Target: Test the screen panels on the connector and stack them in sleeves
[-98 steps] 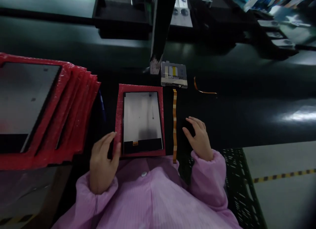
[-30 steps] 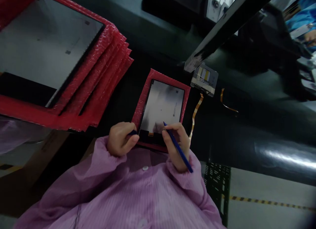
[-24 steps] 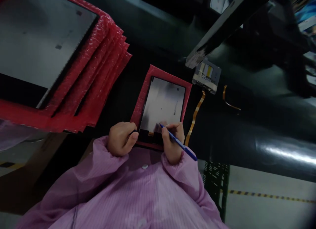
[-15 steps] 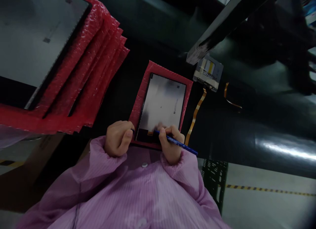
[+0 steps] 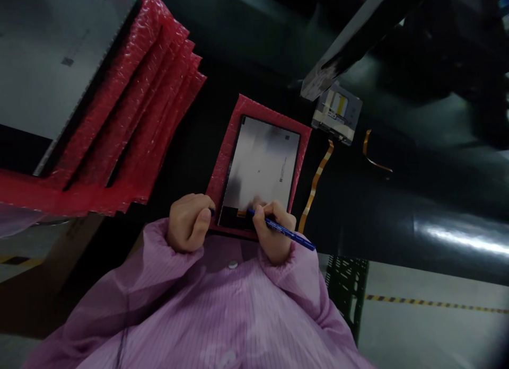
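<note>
My right hand (image 5: 275, 228) pinches a blue marker pen (image 5: 292, 236), its tip end over the lower part of a flat display panel (image 5: 266, 151). The panel has a silvery back and a dark strip along its near edge, where a small copper-coloured piece (image 5: 240, 213) shows. Under the panel lies a red bubble-wrap sheet (image 5: 223, 162). My left hand (image 5: 190, 223) is closed at the sheet's near left corner. Between its thumb and fingers pokes out the dark blue end of a pen cap (image 5: 212, 212); the rest is hidden.
Stacked red bubble-wrap sleeves (image 5: 159, 130) with a larger panel (image 5: 51, 67) on top fill the left. Beyond the right hand sit a grey taped device (image 5: 338, 114), its ribbon cable (image 5: 317, 181) and a loose copper strip (image 5: 369, 151). A dark post (image 5: 350, 45) slants above the black table (image 5: 397, 210).
The pen has shifted very slightly in my right hand's grip area, its rear end a little further left. The view has moved slightly; both hands otherwise keep their places.
</note>
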`<action>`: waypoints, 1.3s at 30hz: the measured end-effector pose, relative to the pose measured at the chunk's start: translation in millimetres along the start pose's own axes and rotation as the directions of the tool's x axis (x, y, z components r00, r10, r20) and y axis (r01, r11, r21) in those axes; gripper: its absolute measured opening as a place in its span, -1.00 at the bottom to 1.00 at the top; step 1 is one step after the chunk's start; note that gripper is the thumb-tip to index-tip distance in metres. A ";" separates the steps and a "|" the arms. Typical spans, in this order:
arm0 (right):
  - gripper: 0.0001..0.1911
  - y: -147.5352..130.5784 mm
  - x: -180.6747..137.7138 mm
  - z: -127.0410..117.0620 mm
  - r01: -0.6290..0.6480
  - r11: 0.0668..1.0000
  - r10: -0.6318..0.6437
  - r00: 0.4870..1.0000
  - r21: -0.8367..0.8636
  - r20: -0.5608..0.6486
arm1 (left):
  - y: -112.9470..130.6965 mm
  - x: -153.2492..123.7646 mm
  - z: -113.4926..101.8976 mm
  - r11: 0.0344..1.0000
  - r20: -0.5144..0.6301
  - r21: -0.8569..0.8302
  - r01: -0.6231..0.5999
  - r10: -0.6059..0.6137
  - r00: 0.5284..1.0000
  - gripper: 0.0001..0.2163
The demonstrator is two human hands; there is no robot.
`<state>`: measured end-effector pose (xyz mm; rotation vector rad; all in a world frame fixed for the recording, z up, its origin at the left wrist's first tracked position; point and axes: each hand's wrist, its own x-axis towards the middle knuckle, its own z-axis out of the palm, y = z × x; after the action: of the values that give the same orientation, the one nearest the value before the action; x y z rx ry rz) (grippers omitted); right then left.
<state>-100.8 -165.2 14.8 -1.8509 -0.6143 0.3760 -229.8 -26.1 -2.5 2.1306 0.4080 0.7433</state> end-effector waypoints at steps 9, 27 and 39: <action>-0.73 -19.3 -18.5 -24.8 -0.140 0.818 0.040 0.981 0.557 0.188 | 31.5 -0.7 -8.8 0.949 0.238 -0.314 -0.003 0.082 0.968 -0.72; -0.59 -30.5 -34.8 -20.4 0.124 0.938 -0.191 0.964 0.325 0.183 | 58.6 -16.2 20.0 0.991 0.231 -0.129 -0.044 0.073 0.970 -0.70; -0.22 -38.1 -26.8 -24.4 0.318 0.940 -0.340 0.879 0.120 0.333 | 64.4 -39.6 33.6 0.966 0.178 -0.041 0.253 -0.243 0.954 -0.55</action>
<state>-118.5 -189.1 58.1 -1.5904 -1.1335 0.4938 -237.1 -106.0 17.7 2.0175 0.5396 0.4193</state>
